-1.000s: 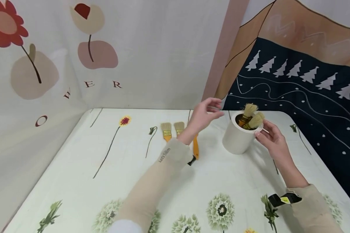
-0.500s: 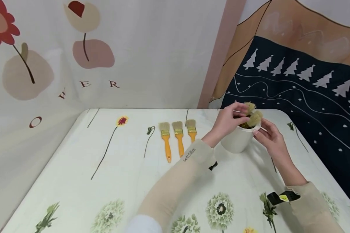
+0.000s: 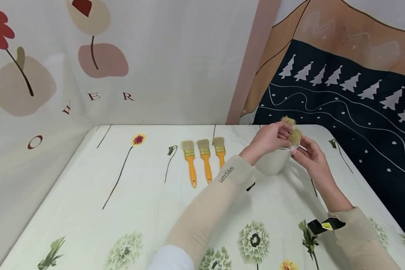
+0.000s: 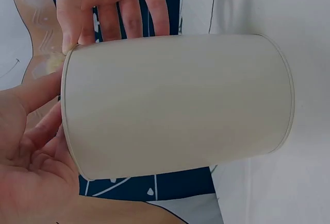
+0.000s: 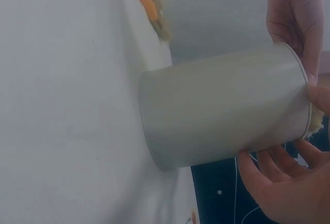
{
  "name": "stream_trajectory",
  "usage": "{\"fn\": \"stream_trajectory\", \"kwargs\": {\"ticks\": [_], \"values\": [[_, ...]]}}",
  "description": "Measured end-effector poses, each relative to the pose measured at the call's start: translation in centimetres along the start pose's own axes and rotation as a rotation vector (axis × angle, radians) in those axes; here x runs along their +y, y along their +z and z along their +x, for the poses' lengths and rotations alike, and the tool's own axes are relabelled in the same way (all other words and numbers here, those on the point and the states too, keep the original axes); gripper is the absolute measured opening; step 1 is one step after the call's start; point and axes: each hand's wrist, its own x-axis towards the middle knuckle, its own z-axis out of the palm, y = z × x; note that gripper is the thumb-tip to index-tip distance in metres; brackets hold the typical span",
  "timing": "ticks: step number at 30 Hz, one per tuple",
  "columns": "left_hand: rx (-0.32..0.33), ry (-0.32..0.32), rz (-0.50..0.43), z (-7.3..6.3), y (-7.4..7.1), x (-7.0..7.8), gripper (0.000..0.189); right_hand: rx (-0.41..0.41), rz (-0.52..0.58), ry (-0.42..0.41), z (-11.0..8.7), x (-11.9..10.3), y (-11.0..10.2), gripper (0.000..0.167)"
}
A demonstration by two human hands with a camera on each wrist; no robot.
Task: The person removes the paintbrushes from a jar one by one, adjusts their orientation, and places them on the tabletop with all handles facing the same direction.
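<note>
A white cylindrical container [image 3: 272,163] stands upright on the table and holds at least two paintbrushes with their bristles [image 3: 294,137] up. My left hand [image 3: 270,138] is at its mouth; its curled fingers pinch a brush there, though the grip is partly hidden by the rim. From the right, my right hand [image 3: 310,154] grips the container's rim and side, thumb at the rim. The container's wall [image 4: 175,105] fills the left wrist view, with the left hand [image 4: 38,147] at its opening.
Three flat paintbrushes with orange handles [image 3: 191,165] lie in a row left of the container, the third partly behind the left sleeve. A flower-print cloth [image 3: 148,225] covers the table. Printed fabric walls [image 3: 189,75] stand behind it and to the right.
My left hand has moved right, from over the brush row to the container's mouth, and its fingers have closed in by the bristles. My right hand has kept its hold on the container.
</note>
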Motion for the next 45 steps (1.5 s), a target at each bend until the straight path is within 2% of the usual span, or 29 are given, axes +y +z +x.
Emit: {"fn": "stream_trajectory", "kwargs": {"ticks": [5, 11, 15, 19, 23, 29, 34, 37, 42, 45], "values": [[-0.001, -0.017, 0.055, -0.2, 0.1, 0.2, 0.029, -0.005, 0.019, -0.005, 0.0, 0.1, 0.0, 0.065], [0.040, -0.011, 0.078, -0.4, 0.3, 0.0, 0.022, -0.005, 0.002, 0.000, 0.0, 0.1, 0.1, 0.065], [0.069, 0.027, 0.013, -0.7, 0.5, -0.5, 0.015, -0.006, -0.007, 0.013, 0.0, 0.2, 0.1, 0.066], [0.098, 0.085, -0.114, -1.0, 0.4, -1.0, 0.013, -0.010, -0.027, 0.028, -0.1, 0.3, 0.2, 0.068], [0.154, 0.131, -0.217, -1.4, -0.1, -1.2, 0.016, -0.007, -0.066, 0.046, -0.2, 0.2, 0.2, 0.070], [0.264, 0.220, -0.303, -2.1, -1.9, -0.9, 0.018, 0.003, -0.104, 0.063, -0.2, 0.1, 0.1, 0.071], [0.366, 0.301, -0.340, -3.0, -4.2, -0.2, 0.021, 0.011, -0.115, 0.073, -0.1, 0.0, 0.0, 0.072], [0.425, 0.325, -0.354, -3.6, -5.6, 0.1, 0.023, 0.019, -0.124, 0.081, -0.1, 0.0, -0.1, 0.073], [0.496, 0.370, -0.419, -4.4, -7.7, 0.1, 0.025, 0.022, -0.136, 0.085, -0.1, -0.2, -0.1, 0.074], [0.517, 0.407, -0.476, -4.9, -8.8, -0.2, 0.026, 0.023, -0.149, 0.089, -0.1, -0.3, -0.2, 0.074]]}}
